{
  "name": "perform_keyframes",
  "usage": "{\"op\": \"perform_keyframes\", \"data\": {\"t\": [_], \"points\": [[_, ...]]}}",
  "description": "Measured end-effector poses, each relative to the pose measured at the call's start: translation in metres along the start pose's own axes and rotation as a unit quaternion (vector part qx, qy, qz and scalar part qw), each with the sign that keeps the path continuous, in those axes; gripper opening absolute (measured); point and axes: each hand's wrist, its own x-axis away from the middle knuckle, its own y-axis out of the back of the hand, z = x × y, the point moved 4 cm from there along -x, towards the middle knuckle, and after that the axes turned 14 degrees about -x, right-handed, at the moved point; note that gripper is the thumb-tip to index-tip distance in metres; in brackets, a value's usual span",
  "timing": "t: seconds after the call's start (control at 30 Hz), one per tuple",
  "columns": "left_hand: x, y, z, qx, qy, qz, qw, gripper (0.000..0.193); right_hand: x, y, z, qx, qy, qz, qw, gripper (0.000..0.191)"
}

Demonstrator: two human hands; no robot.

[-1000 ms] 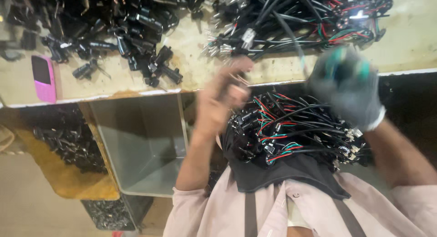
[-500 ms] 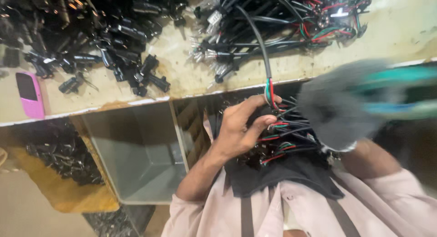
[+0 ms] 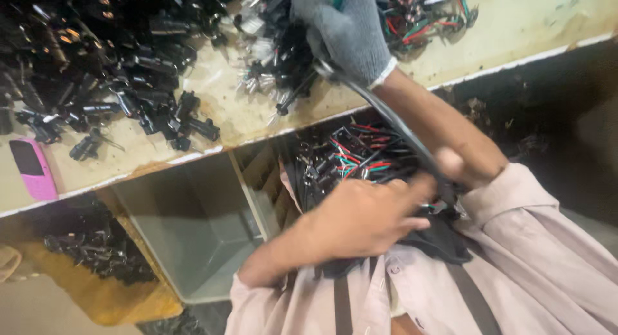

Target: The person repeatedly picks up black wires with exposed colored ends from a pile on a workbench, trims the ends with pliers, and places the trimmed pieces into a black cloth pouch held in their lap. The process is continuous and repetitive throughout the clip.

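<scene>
Your workbench (image 3: 528,32) runs across the top of the view, its pale top scuffed and stained. On its left part lies a wide heap of black connectors (image 3: 96,58), spilling toward the front edge, and near the middle a second pile of wired plugs (image 3: 270,58) with bare metal tips showing. Below the bench edge sits a grey plastic bin (image 3: 187,238), and left of it a yellow tray (image 3: 96,290) with more black parts in it. A pink phone (image 3: 32,171) lies flat on the bench at the far left.

In your lap, against your dark apron (image 3: 444,238), rests a bundle of wires (image 3: 354,158) in black, red and green.

Your right hand (image 3: 344,29), in a grey knit glove, is up on the bench at the pile of wired plugs, fingers curled tight around the upper end of a black cable (image 3: 393,119). That cable runs down from the glove, slanting across your right forearm, to your lap. Your left hand (image 3: 364,216), bare, lies on the lap bundle with fingers folded down over the wires; its thumb tip (image 3: 418,184) reaches to the cable's lower end. Whether it pinches the cable itself or only presses on the bundle, I cannot tell.
</scene>
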Motion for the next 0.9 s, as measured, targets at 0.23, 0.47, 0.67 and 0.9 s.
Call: {"op": "perform_keyframes", "data": {"t": [0.23, 0.47, 0.67, 0.9], "points": [[0.044, 0.016, 0.018, -0.240, 0.036, -0.162, 0.957, 0.055, 0.055, 0.085, 0.049, 0.654, 0.273, 0.118, 0.696, 0.036], [0.054, 0.087, 0.098, -0.458, 0.205, -0.438, 0.746, 0.037, 0.092, 0.109, 0.034, 0.580, 0.288, 0.136, 0.750, 0.022], [0.056, 0.140, 0.230, -0.571, 0.349, -0.310, 0.675, 0.056, 0.096, 0.090, 0.000, 0.608, 0.257, 0.091, 0.745, 0.039], [0.071, 0.142, 0.206, -0.672, 0.222, -0.272, 0.652, 0.027, 0.091, 0.106, 0.001, 0.638, 0.146, 0.188, 0.733, 0.031]]}}
